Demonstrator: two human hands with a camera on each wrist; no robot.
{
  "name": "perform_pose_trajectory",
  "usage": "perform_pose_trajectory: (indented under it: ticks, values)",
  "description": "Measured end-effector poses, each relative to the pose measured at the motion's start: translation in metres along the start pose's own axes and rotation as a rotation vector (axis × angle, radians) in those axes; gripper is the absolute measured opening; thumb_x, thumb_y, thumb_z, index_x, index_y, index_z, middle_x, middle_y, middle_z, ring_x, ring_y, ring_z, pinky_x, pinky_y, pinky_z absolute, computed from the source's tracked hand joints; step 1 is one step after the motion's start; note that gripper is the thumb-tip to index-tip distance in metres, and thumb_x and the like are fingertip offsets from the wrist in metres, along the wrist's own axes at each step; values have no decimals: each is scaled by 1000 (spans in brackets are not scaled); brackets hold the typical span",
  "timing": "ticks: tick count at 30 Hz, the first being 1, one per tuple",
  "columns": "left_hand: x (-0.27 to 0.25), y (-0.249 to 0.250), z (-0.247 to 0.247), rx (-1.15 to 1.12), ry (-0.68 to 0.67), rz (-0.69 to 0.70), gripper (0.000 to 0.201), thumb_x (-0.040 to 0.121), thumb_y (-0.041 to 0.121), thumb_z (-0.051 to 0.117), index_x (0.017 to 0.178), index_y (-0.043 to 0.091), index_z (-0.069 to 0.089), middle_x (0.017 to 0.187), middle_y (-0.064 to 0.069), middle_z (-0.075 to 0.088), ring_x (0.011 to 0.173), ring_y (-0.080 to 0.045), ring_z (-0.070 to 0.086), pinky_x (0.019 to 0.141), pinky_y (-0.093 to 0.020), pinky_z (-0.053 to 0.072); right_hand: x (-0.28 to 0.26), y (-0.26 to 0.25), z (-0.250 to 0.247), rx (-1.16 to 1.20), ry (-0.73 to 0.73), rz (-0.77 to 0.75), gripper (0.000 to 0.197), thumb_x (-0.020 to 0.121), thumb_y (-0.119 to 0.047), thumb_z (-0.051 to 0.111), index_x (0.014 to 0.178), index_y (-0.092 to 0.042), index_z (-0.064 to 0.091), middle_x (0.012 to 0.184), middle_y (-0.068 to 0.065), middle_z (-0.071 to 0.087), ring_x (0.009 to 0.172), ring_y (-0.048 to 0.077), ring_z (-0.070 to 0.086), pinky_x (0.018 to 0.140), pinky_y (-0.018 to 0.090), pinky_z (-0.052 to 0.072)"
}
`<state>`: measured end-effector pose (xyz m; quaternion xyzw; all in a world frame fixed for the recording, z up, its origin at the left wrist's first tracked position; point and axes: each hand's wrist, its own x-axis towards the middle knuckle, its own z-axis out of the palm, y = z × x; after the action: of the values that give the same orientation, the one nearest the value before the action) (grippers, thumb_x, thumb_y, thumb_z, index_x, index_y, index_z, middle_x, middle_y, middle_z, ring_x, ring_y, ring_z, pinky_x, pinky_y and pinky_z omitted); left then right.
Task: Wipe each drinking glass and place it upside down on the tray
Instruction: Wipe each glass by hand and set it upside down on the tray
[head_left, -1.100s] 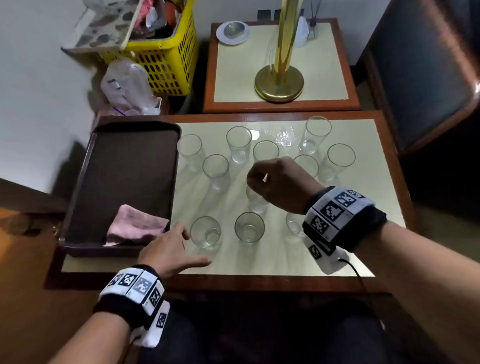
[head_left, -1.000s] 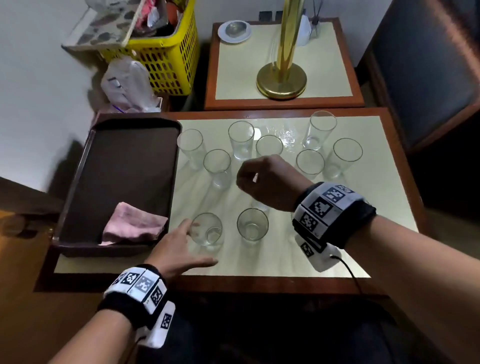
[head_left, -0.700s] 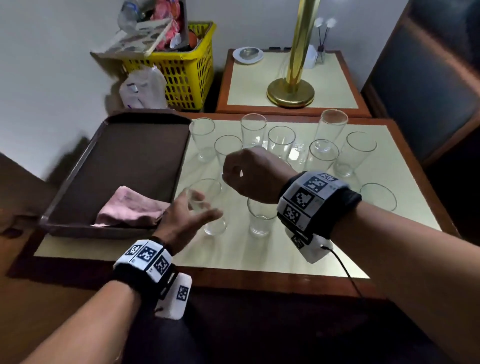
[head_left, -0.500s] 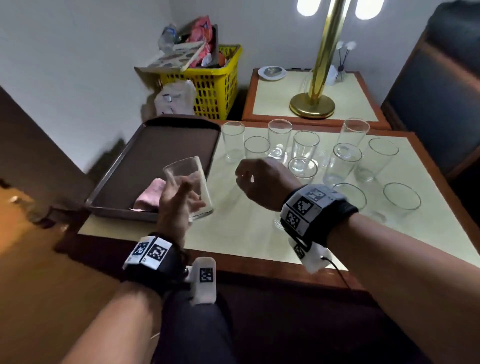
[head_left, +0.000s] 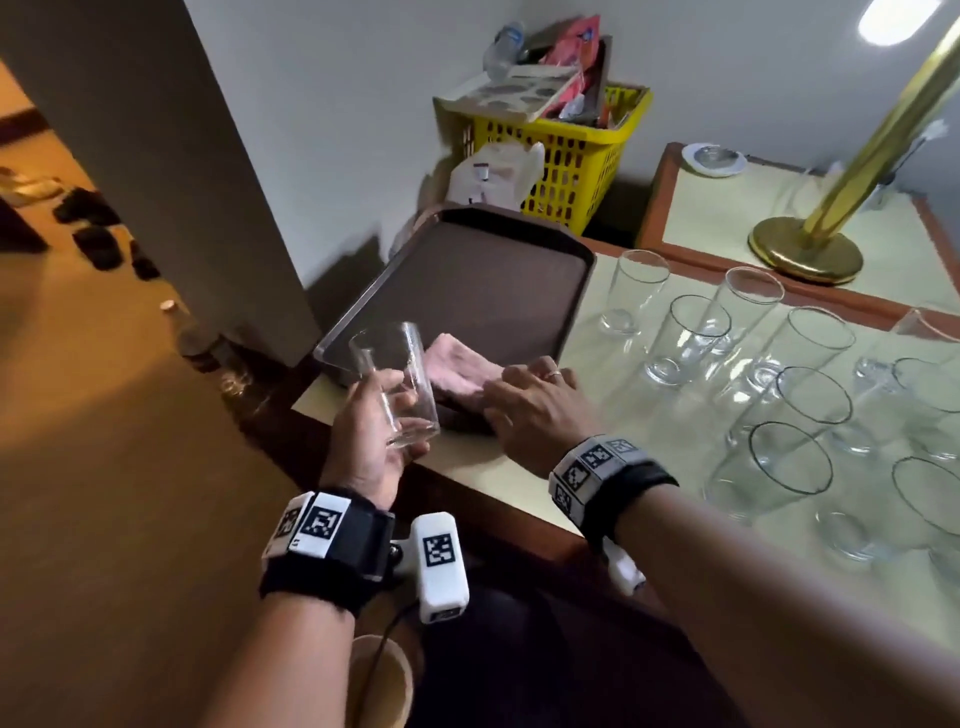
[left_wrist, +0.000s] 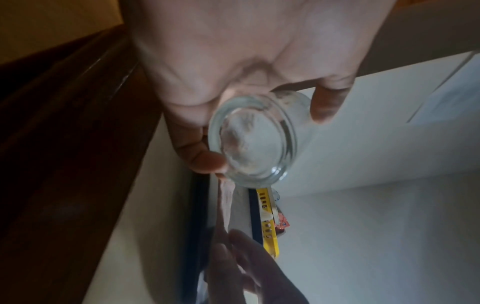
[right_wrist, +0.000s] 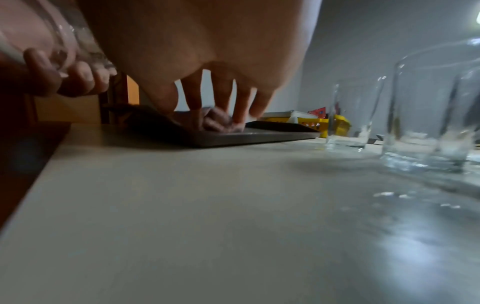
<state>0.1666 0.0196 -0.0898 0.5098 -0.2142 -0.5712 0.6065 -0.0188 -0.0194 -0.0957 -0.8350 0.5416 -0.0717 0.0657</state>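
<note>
From the head camera, the left hand (head_left: 371, 441) had a drinking glass (head_left: 395, 384) off the table, fingers and thumb wrapped round its lower half, mouth up and tipped slightly, held just in front of the tray's near corner, presumably so the other hand could work on it. The right hand (head_left: 535, 410) was down at the pink cloth (head_left: 460, 366) lying at the near end of the brown tray (head_left: 467, 280), fingers extended onto it, a reach for the wiper by the look of it. The tray held only the cloth, so no glass was inverted yet, and a cluster of upright glasses (head_left: 727, 353) waited on the cream table (head_left: 498, 483). Over to the left wrist view: the thick base of the glass (left_wrist: 255, 139) faced the lens, thumb on one side and fingertips (left_wrist: 205, 162) on the other, a firm hold around the bottom. From the right wrist, low over the tabletop, the fingers (right_wrist: 241, 102) were spread and pointing down, tips touching the bunched cloth (right_wrist: 215, 121) on the tray (right_wrist: 272, 134); whether they had pinched it yet I couldn't tell.
</note>
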Motion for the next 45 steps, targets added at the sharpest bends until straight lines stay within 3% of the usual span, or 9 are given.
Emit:
perform_pose_trajectory:
  ticks: [6, 15, 19, 22, 27, 32, 36, 41, 45]
  values:
    - [7, -9, -8, -23, 30, 26, 45, 73, 38, 74, 111, 16, 63, 84, -3, 66, 54, -12, 49, 48, -25, 35, 36, 3, 7, 82, -71, -31, 33, 90, -43, 64, 120, -31, 68, 132, -4, 61, 123, 29, 50, 101, 44, 39]
    - [-7, 8, -10, 24, -72, 66, 60, 67, 24, 80, 124, 14, 62, 102, -1, 65, 62, -6, 54, 53, -21, 44, 36, 15, 1, 364, 121, 9, 33, 73, -19, 49, 86, -4, 75, 72, 11, 53, 71, 36, 57, 68, 40, 52]
    - [-12, 31, 8, -9, -138, 65, 70, 51, 29, 93, 111, 14, 60, 104, -10, 61, 61, -7, 49, 51, -20, 44, 10, 28, -59, 659, 259, 243, 45, 83, -29, 57, 124, -15, 69, 104, 8, 64, 85, 25, 60, 78, 31, 47]
    - [-22, 45, 37, -12, -196, 71, 84, 36, 46, 103, 104, 13, 65, 92, -6, 68, 62, -9, 45, 53, -21, 40, -21, 30, -111, 932, 337, 246, 59, 75, -34, 51, 130, -22, 67, 82, -11, 60, 61, 4, 56, 55, 20, 45]
    - [-63, 38, 115, 83, -231, 118, 67, 66, 64, 78, 102, 10, 64, 84, -1, 55, 63, -9, 53, 66, -30, 41, -80, 10, -145, 877, 351, 61, 37, 89, -33, 48, 119, -34, 70, 89, -8, 47, 69, 10, 50, 62, 26, 39]
    - [-108, 15, 162, 129, -357, -3, 84, 86, 86, 35, 134, 23, 62, 134, -8, 63, 120, -33, 62, 104, -60, 45, -123, 10, -136, 1123, 343, 179, 14, 100, -26, 46, 107, -32, 57, 102, 1, 48, 62, -3, 52, 51, 20, 44]
    - [-133, 1, 177, 354, -533, 16, 74, 88, 77, 38, 137, 25, 56, 129, -14, 66, 108, -29, 68, 96, -52, 52, -155, 30, -156, 1396, 426, 225, 21, 110, -16, 38, 126, -14, 52, 73, -11, 57, 42, -3, 51, 38, 14, 38]
    - [-143, -4, 199, 351, -486, 172, 77, 69, 82, 62, 110, 17, 65, 94, -6, 63, 65, -10, 53, 60, -28, 44, -180, 40, -165, 1197, 585, 258, 27, 108, -33, 48, 130, -37, 62, 87, -9, 72, 39, 4, 50, 38, 23, 41]
    - [-139, -13, 203, 269, -352, -82, 81, 92, 82, 24, 124, 17, 61, 118, -12, 65, 99, -25, 62, 85, -45, 51, -190, 38, -150, 1011, 462, 275, 32, 107, -27, 49, 137, -33, 61, 78, 2, 73, 38, 6, 50, 42, 28, 46]
